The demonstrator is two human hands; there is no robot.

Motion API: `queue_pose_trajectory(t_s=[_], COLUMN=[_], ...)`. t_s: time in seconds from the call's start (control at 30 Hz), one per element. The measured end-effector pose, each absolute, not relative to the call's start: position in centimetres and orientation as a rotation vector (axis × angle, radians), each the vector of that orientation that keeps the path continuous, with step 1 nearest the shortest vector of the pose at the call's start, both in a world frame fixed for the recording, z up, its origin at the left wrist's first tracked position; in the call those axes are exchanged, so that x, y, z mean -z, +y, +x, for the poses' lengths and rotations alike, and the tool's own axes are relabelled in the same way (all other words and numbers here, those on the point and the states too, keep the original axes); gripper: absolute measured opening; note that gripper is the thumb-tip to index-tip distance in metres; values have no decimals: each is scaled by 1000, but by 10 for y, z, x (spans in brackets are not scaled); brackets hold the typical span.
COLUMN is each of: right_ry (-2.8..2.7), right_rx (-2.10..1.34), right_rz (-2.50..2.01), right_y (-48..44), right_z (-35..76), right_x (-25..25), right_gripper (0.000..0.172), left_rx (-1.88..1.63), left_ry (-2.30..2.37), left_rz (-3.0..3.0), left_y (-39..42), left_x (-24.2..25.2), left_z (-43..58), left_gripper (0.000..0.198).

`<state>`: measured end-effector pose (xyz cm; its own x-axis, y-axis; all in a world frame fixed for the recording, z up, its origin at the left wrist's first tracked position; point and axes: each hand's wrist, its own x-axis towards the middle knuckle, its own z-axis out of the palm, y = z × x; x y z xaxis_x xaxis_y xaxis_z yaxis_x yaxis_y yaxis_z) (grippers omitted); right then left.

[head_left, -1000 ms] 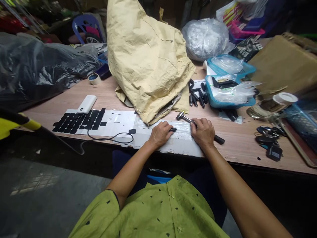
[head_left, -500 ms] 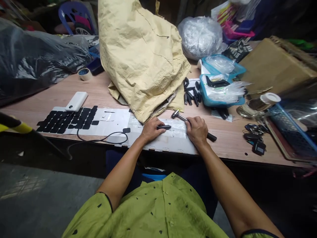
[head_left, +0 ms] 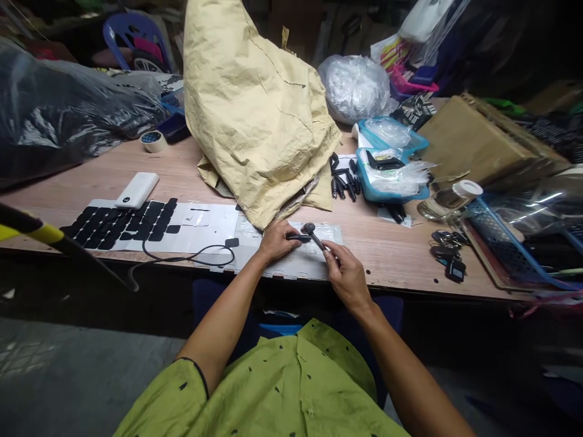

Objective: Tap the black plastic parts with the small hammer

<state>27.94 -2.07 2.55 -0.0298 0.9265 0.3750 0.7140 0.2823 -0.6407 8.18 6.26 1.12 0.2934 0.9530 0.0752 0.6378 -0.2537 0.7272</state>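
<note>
The left hand [head_left: 276, 240] grips one black piece [head_left: 299, 238] above a pale sheet [head_left: 296, 267]. The long axis of this piece runs sideways, and its free end points rightward, out of the fingers. The right hand [head_left: 345, 270] is closed around one hammer [head_left: 316, 239]; the handle slants forward and to the left, its head near that free end, but whether they touch I cannot tell. Beyond the right hand stand two baskets, both blue: the front basket [head_left: 389, 193] contains clear bags [head_left: 405, 180] and something black, the back basket [head_left: 421, 144] a clear bag [head_left: 390, 130]. Between them and the left hand lie loose black parts [head_left: 344, 179], more than five. Beyond the left hand is one paper sack [head_left: 257, 115]; its contents I cannot see.
</note>
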Motion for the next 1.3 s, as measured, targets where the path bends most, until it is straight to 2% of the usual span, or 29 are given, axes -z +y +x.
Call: queue_pose_trajectory(t_s=[0.73, 1.03, 1.3], right_ry=[-1811, -1858, -1930], right_rx=[-310, 41, 209], right_rz=[-1561, -1833, -1838], right_y=[-22, 47, 64], right_z=[284, 316, 321], right_x=[-17, 2, 19], right_gripper=[32, 29, 28], left_rx=[-759, -750, -736], left_ry=[1466, 1463, 1442], left_rz=[1883, 1897, 2006], left_y=[62, 61, 65], left_x=[-8, -9, -7], left_z=[85, 82, 77], left_gripper=[15, 17, 11])
